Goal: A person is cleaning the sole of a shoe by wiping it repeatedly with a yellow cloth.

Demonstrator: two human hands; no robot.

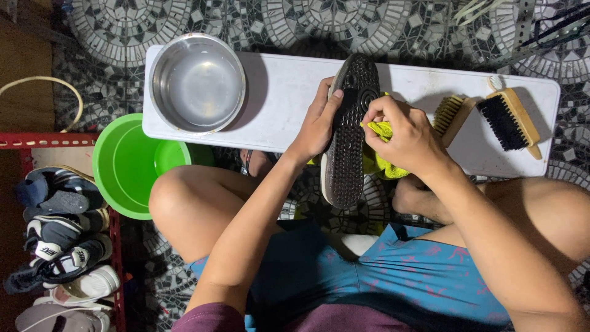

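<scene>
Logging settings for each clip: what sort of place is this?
Probably a home floor corner used for cleaning shoes: mosaic tile floor, a red shoe rack, and brushes beside a steel bowl on a white board.

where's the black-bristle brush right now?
In the head view the black-bristle brush lies at the right end of the white board, beside a tan-bristle brush, just beyond the right hand.

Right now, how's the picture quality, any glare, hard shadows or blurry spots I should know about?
Head view: sharp in the middle, where the left hand and right hand hold the shoe; glare on the steel bowl; the bowl and shoe throw soft shadows on the white board; corners dim; shoe rack murky; edges bowed by the wide lens.
</scene>
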